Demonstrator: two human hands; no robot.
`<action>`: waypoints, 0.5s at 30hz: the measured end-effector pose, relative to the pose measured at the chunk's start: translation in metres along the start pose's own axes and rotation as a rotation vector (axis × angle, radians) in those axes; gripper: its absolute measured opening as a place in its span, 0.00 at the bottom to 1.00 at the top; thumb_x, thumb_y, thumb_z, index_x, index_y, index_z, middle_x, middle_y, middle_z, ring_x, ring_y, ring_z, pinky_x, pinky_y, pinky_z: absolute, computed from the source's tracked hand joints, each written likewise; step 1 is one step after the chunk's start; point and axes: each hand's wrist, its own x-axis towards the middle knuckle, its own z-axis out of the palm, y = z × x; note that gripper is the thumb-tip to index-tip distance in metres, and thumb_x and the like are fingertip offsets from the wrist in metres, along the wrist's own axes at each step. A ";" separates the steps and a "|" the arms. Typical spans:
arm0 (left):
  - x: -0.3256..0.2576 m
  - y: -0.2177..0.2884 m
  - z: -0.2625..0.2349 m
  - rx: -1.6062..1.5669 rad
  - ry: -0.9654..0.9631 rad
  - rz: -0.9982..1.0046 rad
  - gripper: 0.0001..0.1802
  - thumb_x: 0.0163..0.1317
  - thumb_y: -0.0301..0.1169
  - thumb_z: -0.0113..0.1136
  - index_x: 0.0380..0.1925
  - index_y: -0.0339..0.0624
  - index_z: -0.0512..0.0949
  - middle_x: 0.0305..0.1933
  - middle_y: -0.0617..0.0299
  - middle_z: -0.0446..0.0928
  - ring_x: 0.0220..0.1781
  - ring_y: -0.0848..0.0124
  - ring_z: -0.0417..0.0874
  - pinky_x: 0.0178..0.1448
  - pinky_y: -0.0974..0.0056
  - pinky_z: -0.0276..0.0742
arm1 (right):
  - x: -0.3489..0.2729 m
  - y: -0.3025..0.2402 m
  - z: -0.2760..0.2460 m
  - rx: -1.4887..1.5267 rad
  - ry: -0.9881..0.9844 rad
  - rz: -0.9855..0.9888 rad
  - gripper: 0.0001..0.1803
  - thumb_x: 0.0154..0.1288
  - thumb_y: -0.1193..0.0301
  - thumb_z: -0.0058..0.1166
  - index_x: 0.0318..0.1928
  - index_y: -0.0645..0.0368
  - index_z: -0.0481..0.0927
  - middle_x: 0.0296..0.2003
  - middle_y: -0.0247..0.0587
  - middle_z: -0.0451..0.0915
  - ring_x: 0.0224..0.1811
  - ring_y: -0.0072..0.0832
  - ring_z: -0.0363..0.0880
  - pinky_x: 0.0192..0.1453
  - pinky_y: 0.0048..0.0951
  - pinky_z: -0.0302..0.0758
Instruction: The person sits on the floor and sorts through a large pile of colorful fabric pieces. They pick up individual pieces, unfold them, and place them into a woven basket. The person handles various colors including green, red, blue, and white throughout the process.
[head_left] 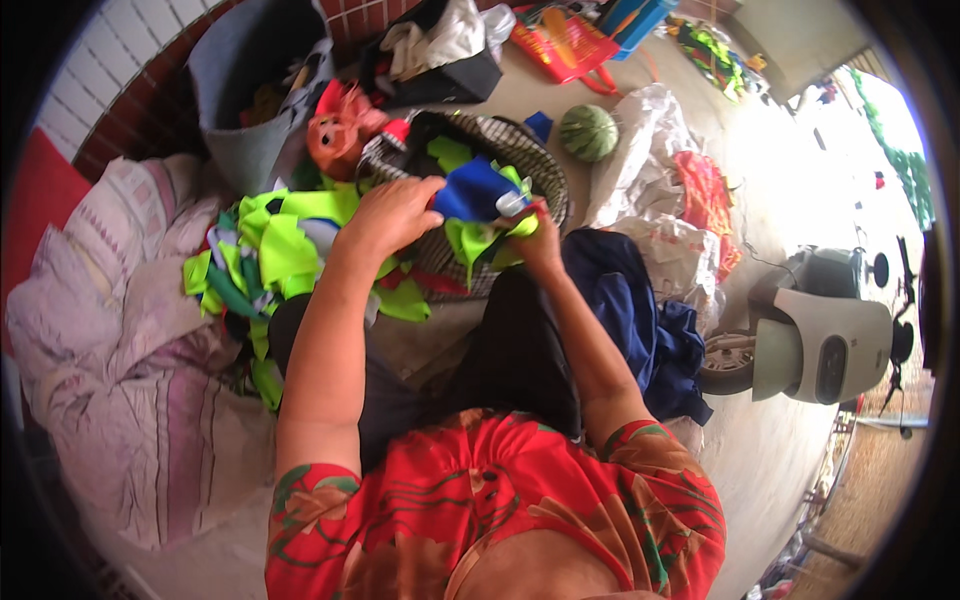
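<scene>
My left hand [392, 212] grips the left side of a blue cloth piece [472, 190] over a woven basket [545, 165]. My right hand [540, 238] pinches the same piece at its right end, together with bright green fabric [470, 240]. A heap of green cloth scraps [270, 250] lies to the left of the basket, over my knees. My forearms reach forward from a red patterned shirt.
A pink stuffed toy [338, 135] and a grey bin [250, 90] stand behind the scraps. A watermelon [588, 132], white plastic bags [650, 150], a dark blue garment [640, 320] and a scooter [820, 330] lie to the right. A pink quilt [120, 340] is on the left.
</scene>
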 end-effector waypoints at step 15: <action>0.006 0.012 -0.022 0.119 0.114 -0.171 0.23 0.56 0.37 0.60 0.52 0.45 0.73 0.51 0.54 0.76 0.53 0.56 0.76 0.54 0.56 0.72 | 0.053 -0.010 0.028 1.279 -0.213 0.127 0.24 0.59 0.62 0.58 0.50 0.63 0.72 0.47 0.49 0.76 0.47 0.38 0.77 0.54 0.40 0.75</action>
